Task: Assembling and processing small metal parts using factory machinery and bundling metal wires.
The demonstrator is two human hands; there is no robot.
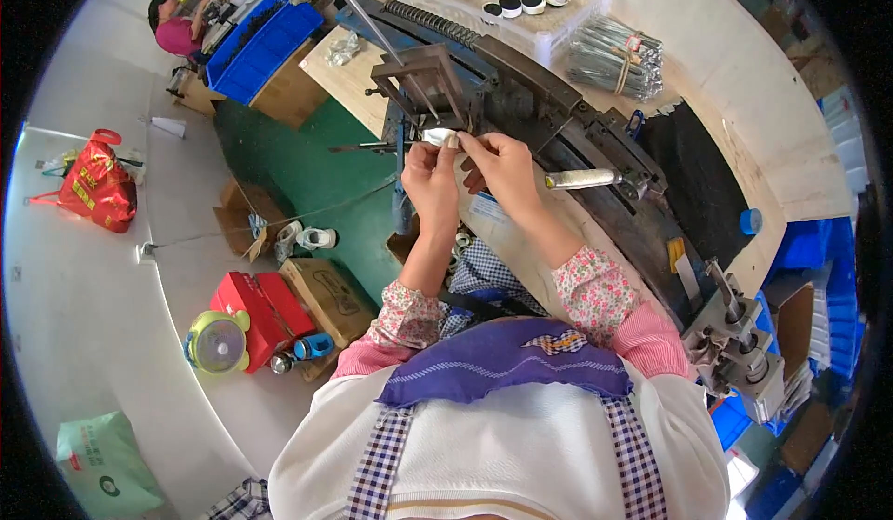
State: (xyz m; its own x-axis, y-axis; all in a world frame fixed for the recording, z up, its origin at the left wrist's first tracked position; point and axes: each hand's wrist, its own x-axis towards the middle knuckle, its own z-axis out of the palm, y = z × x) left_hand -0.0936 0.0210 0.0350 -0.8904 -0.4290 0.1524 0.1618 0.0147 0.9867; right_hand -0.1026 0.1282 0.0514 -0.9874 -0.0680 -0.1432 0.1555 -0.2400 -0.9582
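Silvery metal piece (pixel 437 136) pinched between both hands' fingers (pixel 453 144).

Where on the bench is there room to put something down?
Bare wood shows on the workbench between the bundle of metal rods and the black mat, running along the far edge. The near side is crowded: both hands, left and right, hold a small metal piece at the dark metal machine, and the white tray is full.
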